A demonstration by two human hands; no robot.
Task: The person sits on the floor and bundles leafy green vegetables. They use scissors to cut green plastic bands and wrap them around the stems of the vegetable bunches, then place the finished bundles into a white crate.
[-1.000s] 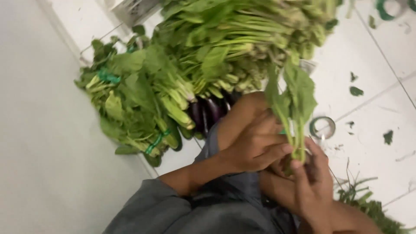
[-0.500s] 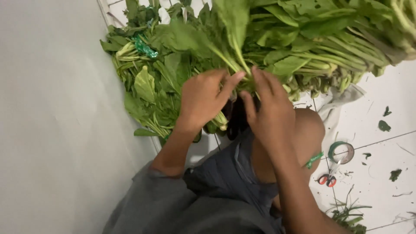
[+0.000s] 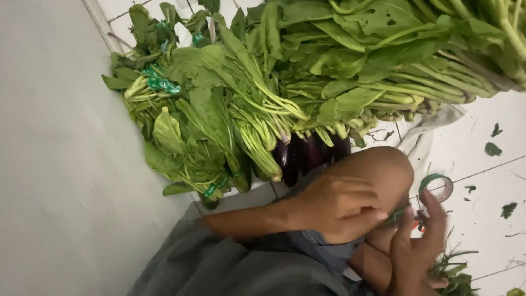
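Left hand (image 3: 334, 211) and right hand (image 3: 419, 246) are pinching together on green tape (image 3: 399, 215) beside the tape roll (image 3: 436, 185) at 4 o'clock; strip is risking twisting or sticking to fingers.

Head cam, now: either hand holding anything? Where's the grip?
Left hand and right hand meet at a thin green strip beside the knee, pinched at the fingertips; which part cannot be told.
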